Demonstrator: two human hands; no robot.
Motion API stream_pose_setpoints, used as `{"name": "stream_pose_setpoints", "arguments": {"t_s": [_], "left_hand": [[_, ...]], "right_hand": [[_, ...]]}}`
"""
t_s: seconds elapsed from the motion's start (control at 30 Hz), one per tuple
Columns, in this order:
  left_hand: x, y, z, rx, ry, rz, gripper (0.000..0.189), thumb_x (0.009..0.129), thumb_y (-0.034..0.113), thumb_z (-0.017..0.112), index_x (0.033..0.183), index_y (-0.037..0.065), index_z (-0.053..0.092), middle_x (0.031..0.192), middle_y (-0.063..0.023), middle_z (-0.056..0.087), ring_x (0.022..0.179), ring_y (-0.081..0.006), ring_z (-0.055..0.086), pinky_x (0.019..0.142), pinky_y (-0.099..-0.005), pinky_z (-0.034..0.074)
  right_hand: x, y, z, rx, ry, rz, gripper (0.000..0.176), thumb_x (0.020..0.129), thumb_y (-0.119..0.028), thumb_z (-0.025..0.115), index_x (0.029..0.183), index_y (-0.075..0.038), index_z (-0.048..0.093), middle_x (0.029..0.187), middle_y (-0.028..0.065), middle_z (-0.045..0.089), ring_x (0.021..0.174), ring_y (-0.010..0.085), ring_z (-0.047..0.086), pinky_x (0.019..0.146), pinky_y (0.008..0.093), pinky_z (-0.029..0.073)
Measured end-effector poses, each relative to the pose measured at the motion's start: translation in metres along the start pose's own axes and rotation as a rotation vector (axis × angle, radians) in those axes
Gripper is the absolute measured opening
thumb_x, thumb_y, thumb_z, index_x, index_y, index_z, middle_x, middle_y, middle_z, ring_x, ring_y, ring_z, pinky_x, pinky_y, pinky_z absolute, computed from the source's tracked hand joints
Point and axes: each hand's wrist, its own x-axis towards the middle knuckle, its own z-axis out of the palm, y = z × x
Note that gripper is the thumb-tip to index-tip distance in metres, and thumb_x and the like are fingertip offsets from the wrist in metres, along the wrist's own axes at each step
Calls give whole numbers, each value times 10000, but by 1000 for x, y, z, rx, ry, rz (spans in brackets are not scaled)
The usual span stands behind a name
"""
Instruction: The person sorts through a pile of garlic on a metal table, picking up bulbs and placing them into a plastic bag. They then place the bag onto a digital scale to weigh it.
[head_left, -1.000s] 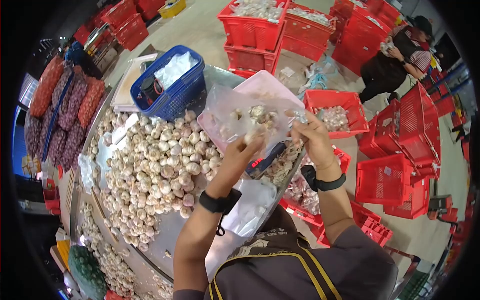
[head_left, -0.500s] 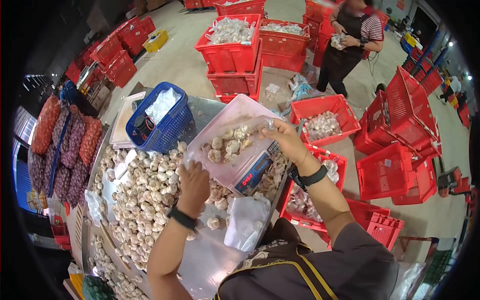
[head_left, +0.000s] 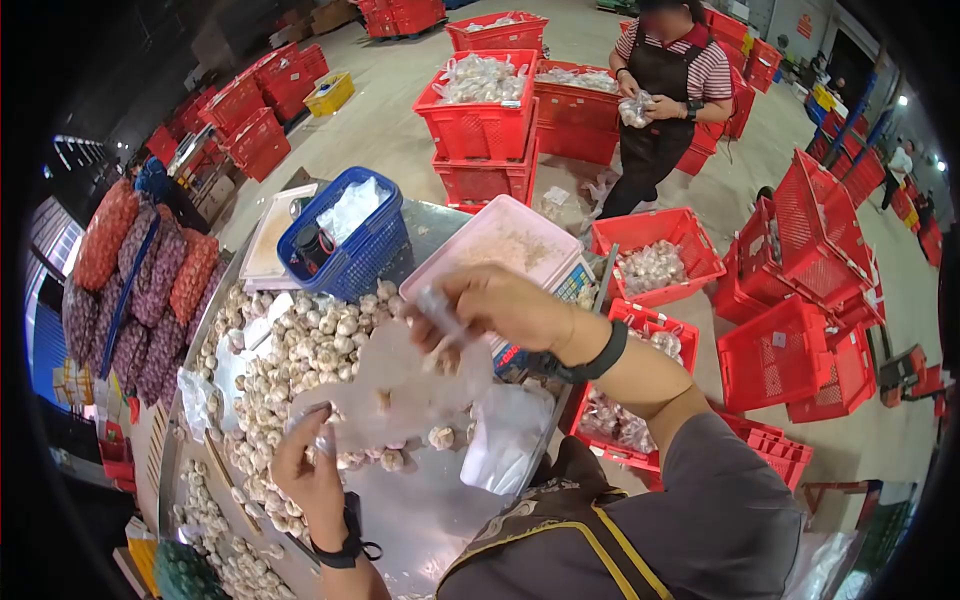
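A translucent plastic bag point(head_left: 385, 375) is stretched over the garlic heap between my two hands. My right hand point(head_left: 505, 312) is closed on the bag's gathered upper end, slightly blurred. With its fingertips my left hand point(head_left: 308, 455) pinches the bag's lower left edge. How much the bag holds is hard to make out. Behind my right hand sits a pink tray point(head_left: 490, 240) with skin crumbs in it, on a digital scale point(head_left: 510, 358) partly covered by my wrist. Loose garlic bulbs point(head_left: 290, 370) cover the metal table point(head_left: 400, 500) to the left.
A blue basket point(head_left: 350, 240) stands beyond the garlic. White plastic bags point(head_left: 507, 435) lie near my body. Red crates point(head_left: 655, 265) with bagged garlic stand to the right and ahead. Another person point(head_left: 665, 100) holds a bag there. Net sacks point(head_left: 150, 290) are stacked at left.
The bag and the bulbs in it have left the pink tray. My right hand has moved left and toward me, and my left hand has come down onto the bag's edge.
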Motion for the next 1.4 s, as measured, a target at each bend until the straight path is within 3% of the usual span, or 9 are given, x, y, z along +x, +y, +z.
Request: {"name": "stream_pose_setpoints", "arguments": {"t_s": [0.17,0.5,0.63,0.83,0.9,1.03,1.13,1.3,1.4], "left_hand": [[-51,4,1,139,-293,129,559,747,-28,677,1292,20,560,1224,-166,608,1129,-259,583,907,-330,492],[-133,-58,-45,-308,-698,-411,671,744,14,710,1370,47,470,688,-72,582,580,-168,531,585,-265,451],[-184,-105,-50,214,-530,-506,309,840,137,703,1133,53,654,584,-52,561,524,-80,498,514,-257,415],[-197,-105,-58,-114,-549,-633,156,882,127,643,991,18,664,661,-122,588,581,-210,566,563,-329,452],[-201,-109,-63,-154,-614,-370,104,892,99,606,927,3,623,752,-135,581,708,-276,571,657,-357,462],[-226,-120,-69,-327,-710,-389,86,895,82,569,903,-4,573,824,-159,544,801,-325,559,762,-370,440],[-221,-115,-71,-640,-775,-629,152,917,130,571,965,-9,607,978,-100,619,939,-254,593,799,-345,452],[-189,-95,-56,-1143,-293,-644,498,961,275,554,1360,-10,466,1281,-126,583,1077,-217,591,851,-323,525],[-175,-99,-55,-941,-363,-710,580,966,286,561,1452,38,362,988,-72,637,825,-139,621,697,-261,503]], "right_hand": [[-2,101,69,79,-100,342,347,934,-132,544,1278,-99,578,1209,0,610,1100,115,576,779,276,540],[-3,220,113,-412,-500,489,245,939,-217,597,1000,9,667,868,36,679,750,98,598,701,244,487],[-17,302,57,464,335,820,255,954,-251,536,999,-19,631,838,27,662,814,145,652,831,300,526],[-5,283,90,989,-276,887,260,962,-205,514,1088,2,608,863,50,678,840,155,658,788,293,528],[-6,271,98,411,-231,758,266,971,-195,511,1123,3,604,882,55,681,865,147,654,754,280,525],[-13,339,32,593,545,659,235,965,-133,508,1132,14,584,1086,101,659,924,177,658,828,301,554],[-10,343,40,705,605,633,255,957,-98,497,1164,25,580,1107,95,655,1017,220,642,892,325,544],[-4,277,125,330,148,499,256,931,-90,521,1169,-35,597,1123,63,659,1011,208,633,818,300,536],[-24,270,154,-397,-129,275,201,924,-147,554,1092,-76,637,1030,38,670,922,188,636,748,295,521]]}}
